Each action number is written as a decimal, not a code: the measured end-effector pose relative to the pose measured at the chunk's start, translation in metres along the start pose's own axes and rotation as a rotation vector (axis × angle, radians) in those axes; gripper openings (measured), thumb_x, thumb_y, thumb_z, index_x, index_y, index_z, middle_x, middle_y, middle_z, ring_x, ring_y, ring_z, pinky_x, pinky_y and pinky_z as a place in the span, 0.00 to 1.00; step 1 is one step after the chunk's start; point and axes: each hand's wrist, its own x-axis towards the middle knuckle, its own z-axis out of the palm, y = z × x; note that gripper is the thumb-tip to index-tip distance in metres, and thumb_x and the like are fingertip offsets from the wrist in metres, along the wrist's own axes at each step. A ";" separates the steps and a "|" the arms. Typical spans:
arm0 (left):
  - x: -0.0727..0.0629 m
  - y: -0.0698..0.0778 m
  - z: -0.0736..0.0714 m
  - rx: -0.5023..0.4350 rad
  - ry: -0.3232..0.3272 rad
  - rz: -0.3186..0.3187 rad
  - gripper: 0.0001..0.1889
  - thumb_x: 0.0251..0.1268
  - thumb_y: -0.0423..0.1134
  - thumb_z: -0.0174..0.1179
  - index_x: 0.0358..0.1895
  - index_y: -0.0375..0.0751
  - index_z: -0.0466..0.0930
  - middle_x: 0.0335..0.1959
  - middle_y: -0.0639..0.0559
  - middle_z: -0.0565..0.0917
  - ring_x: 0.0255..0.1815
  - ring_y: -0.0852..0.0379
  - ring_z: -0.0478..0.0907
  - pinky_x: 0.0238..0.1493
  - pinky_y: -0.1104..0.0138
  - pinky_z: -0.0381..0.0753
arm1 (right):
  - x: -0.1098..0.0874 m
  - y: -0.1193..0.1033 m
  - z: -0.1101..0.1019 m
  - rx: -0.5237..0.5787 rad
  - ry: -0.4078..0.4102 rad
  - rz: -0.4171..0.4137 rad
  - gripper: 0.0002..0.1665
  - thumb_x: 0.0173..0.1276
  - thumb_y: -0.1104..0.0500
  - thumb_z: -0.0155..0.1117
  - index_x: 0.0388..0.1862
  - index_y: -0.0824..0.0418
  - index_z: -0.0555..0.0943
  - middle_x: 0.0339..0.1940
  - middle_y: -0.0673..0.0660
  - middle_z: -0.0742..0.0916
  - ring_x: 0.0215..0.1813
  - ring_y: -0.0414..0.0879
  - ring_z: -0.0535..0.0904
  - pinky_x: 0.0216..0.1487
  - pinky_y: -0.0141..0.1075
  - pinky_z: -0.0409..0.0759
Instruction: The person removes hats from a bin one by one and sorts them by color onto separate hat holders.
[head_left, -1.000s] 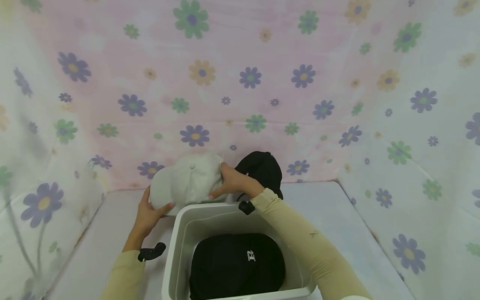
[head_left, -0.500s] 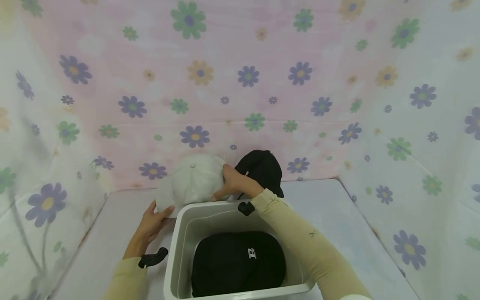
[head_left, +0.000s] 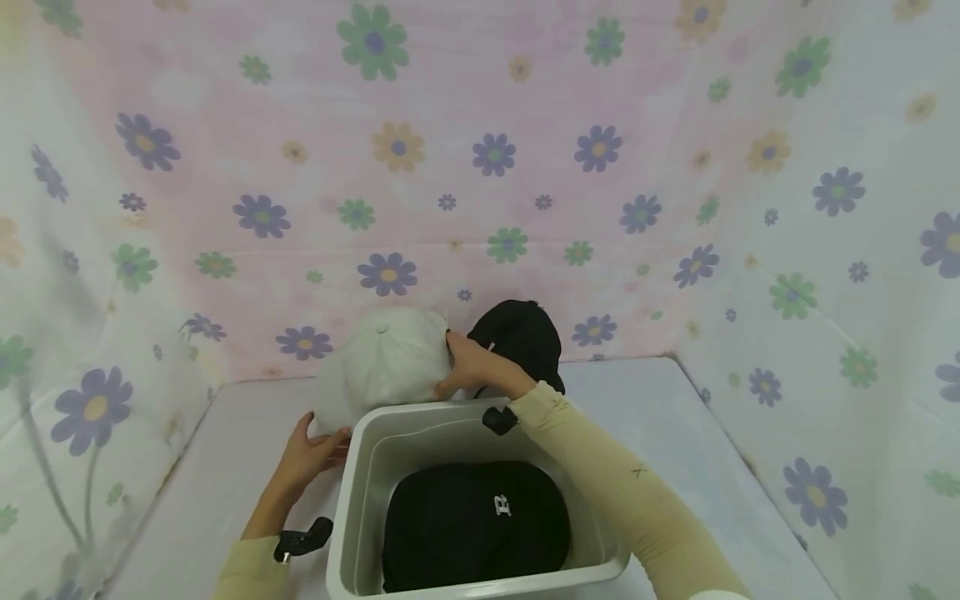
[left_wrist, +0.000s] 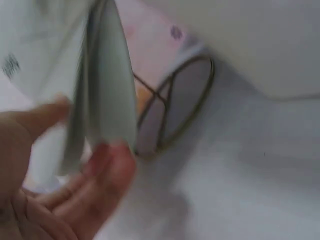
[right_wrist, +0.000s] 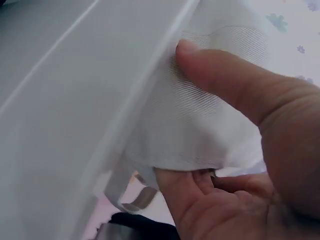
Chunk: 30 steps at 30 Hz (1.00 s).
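Observation:
A white cap (head_left: 393,354) sits behind the bin's rear rim, its brim to the left. My right hand (head_left: 472,367) grips its right edge; in the right wrist view the thumb (right_wrist: 215,70) lies on the fabric and the fingers reach under its edge. My left hand (head_left: 307,454) is at the brim's lower corner. In the left wrist view, blurred, its relaxed thumb and fingers lie loosely either side of two layered white brim edges (left_wrist: 107,95). A black cap (head_left: 525,337) stands just right, partly behind my right hand.
A white bin (head_left: 341,517) stands in front on the white tabletop (head_left: 630,417), with a black cap bearing a white letter (head_left: 450,525) inside. A thin wire oval with crossing wires (left_wrist: 200,105) stands under the white cap. Floral cloth (head_left: 480,183) walls the back and sides.
My left hand has slid down off the brim's front edge to its lower corner, and its grip has loosened. The cap's brim end has shifted slightly right and down. My right hand stays on the cap.

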 end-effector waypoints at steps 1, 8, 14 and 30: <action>-0.004 0.003 0.000 0.035 -0.008 0.006 0.51 0.76 0.44 0.60 0.79 0.28 0.28 0.55 0.23 0.81 0.43 0.48 0.89 0.46 0.60 0.88 | -0.002 0.000 -0.001 0.003 -0.008 0.004 0.64 0.61 0.54 0.77 0.83 0.65 0.47 0.81 0.64 0.62 0.80 0.58 0.61 0.80 0.62 0.48; -0.039 0.036 0.001 0.413 -0.048 0.053 0.48 0.78 0.50 0.55 0.79 0.25 0.32 0.68 0.19 0.67 0.67 0.26 0.71 0.61 0.40 0.77 | -0.033 -0.018 -0.013 -0.128 -0.097 -0.055 0.57 0.66 0.52 0.74 0.82 0.67 0.51 0.83 0.65 0.58 0.84 0.59 0.51 0.80 0.63 0.45; -0.077 0.069 0.004 0.583 0.011 0.213 0.38 0.81 0.52 0.50 0.79 0.28 0.51 0.72 0.22 0.65 0.71 0.23 0.65 0.63 0.33 0.69 | -0.086 -0.043 -0.017 -0.348 -0.177 -0.116 0.47 0.73 0.46 0.67 0.81 0.65 0.59 0.79 0.64 0.66 0.79 0.58 0.61 0.79 0.52 0.60; -0.136 0.106 0.055 0.815 -0.062 0.563 0.33 0.79 0.54 0.52 0.79 0.42 0.61 0.80 0.37 0.60 0.79 0.29 0.55 0.69 0.30 0.58 | -0.118 -0.026 0.048 -0.491 -0.433 -0.134 0.52 0.71 0.37 0.65 0.83 0.58 0.56 0.83 0.54 0.62 0.82 0.48 0.56 0.79 0.41 0.61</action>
